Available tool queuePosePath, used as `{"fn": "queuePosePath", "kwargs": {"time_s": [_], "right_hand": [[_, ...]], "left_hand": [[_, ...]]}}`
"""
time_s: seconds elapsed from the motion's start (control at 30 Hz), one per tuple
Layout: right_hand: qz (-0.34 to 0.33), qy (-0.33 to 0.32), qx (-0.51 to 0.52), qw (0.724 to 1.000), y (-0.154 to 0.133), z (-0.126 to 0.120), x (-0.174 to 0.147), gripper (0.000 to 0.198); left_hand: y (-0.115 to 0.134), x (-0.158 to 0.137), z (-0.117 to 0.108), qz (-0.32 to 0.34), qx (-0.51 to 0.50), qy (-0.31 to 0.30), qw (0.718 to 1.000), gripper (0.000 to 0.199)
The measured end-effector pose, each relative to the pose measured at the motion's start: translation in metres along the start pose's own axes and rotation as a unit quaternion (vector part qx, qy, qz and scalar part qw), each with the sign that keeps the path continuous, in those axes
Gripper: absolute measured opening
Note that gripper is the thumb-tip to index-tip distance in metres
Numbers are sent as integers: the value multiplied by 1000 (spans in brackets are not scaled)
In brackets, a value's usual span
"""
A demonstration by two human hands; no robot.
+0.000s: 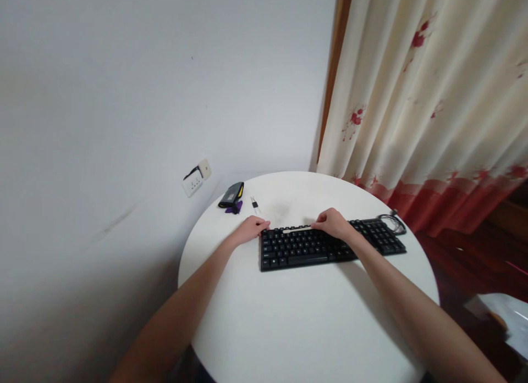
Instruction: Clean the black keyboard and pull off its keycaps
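Note:
A black keyboard lies flat on the round white table. My left hand is closed at its upper left corner, with thumb and fingers gripping the edge. Between the fingers of my right hand is a thin white stick, pointing left along the top row of keys. The stick's tip rests on or just above the keys; I cannot tell which. My right forearm passes over the right part of the keyboard and hides some keys.
Behind my left hand sit a grey, black and yellow case and a purple cloth. Beside them lies a small black item with thin white ends. A coiled cable rests at the keyboard's right end. A wall and a curtain border the table.

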State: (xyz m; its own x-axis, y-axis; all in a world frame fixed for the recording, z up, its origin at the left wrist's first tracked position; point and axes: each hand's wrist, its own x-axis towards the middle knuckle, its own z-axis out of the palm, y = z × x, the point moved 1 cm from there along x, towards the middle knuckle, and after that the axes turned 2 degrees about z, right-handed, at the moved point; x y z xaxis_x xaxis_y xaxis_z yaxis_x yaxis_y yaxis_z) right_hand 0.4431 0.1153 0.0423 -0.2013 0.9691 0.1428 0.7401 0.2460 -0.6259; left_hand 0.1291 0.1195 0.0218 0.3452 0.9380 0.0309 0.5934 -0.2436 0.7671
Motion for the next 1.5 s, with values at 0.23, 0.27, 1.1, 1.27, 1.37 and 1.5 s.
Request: {"fn": "queuePosePath", "kwargs": {"time_s": [0.23,0.27,1.1,1.27,1.37,1.5], "right_hand": [[16,15,-20,1000,10,-13,-1,25],[19,14,-21,1000,10,-15,-1,25],[146,-10,-92,985,65,-75,-3,26],[161,12,-90,983,82,-85,-2,25],[172,28,-96,980,92,-93,-4,25],[187,53,-94,976,96,-103,-11,24]], "left_hand": [[3,-1,-2,1,10,-2,1000,53],[4,-2,-2,2,10,-2,1000,54],[17,-6,-3,-12,7,-16,1000,56],[14,-4,-3,-15,8,-15,1000,57],[12,-3,-3,-13,7,-18,1000,57],[10,-3,-3,-19,1,-18,1000,54]]}}
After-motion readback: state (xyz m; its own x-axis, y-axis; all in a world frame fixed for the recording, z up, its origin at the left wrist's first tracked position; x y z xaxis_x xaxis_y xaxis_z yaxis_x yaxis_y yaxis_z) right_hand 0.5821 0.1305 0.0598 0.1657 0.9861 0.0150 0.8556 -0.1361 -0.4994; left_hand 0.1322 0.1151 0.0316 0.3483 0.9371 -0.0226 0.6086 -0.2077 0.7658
